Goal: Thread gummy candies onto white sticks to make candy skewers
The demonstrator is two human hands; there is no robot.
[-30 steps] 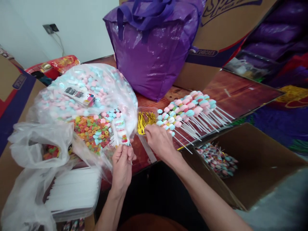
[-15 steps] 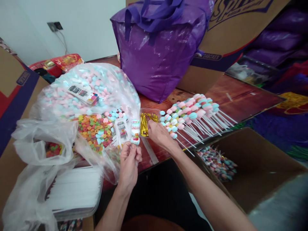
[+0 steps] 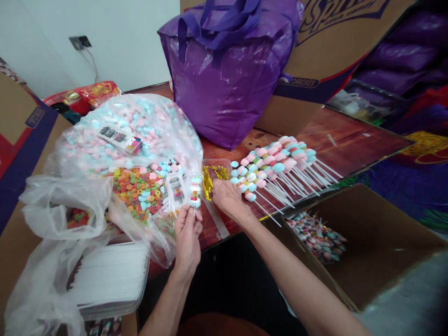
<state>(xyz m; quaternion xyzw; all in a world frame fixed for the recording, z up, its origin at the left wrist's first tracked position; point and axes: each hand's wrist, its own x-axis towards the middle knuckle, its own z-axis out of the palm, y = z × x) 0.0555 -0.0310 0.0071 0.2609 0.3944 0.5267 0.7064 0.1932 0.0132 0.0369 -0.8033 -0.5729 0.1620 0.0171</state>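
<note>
My left hand (image 3: 189, 227) grips the lower end of a candy skewer (image 3: 195, 191) held upright, its marshmallows and gummy rings inside a clear printed wrapper. Over a small clear tray of gold twist ties (image 3: 209, 179) is my right hand (image 3: 227, 196), fingers curled down among the ties; its fingertips are hidden. Just left of the held skewer lies a stack of printed wrappers (image 3: 177, 190). Unwrapped candy skewers (image 3: 273, 163) with white sticks lie piled right of the tray.
A big clear bag of pink and blue marshmallows (image 3: 140, 112) and loose gummy rings (image 3: 135, 189) are at left. White sticks (image 3: 108, 275) fill a tub at lower left. Behind stands a purple bag (image 3: 227, 84). An open cardboard box (image 3: 378, 242) at lower right holds wrapped skewers (image 3: 317, 238).
My right hand has dipped slightly lower into the gold twist ties, its fingers more curled. The left hand keeps the skewer upright, turned a little. The view has shifted slightly.
</note>
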